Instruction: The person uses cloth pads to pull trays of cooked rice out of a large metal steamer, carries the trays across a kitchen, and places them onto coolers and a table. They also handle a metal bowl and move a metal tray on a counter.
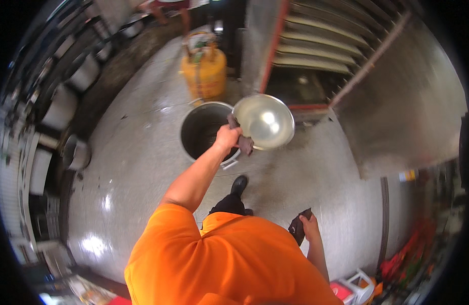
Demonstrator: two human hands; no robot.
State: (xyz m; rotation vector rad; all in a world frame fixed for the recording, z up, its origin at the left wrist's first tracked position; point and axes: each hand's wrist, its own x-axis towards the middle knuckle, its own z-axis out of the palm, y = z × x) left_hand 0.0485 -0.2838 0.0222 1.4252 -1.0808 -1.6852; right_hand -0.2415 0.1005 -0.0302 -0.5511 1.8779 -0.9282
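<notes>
My left hand (228,137) stretches forward, closed around a greyish-brown cloth (246,146) at the rim of a shiny metal basin (265,122). The basin sits beside and partly over the right rim of a large, deep metal pot (196,133), which stands on the floor. Dark shade hides most of the pot's inside. Lower down at my right side, my right hand (309,226) is closed on a dark cloth (297,230), held away from the pot.
A yellow gas cylinder (204,73) stands just behind the pot. To the right is a metal cabinet with slatted shelves (316,43) and a wide metal panel (402,96). Several pots (60,108) line the left side. A black boot (239,186) is near the pot.
</notes>
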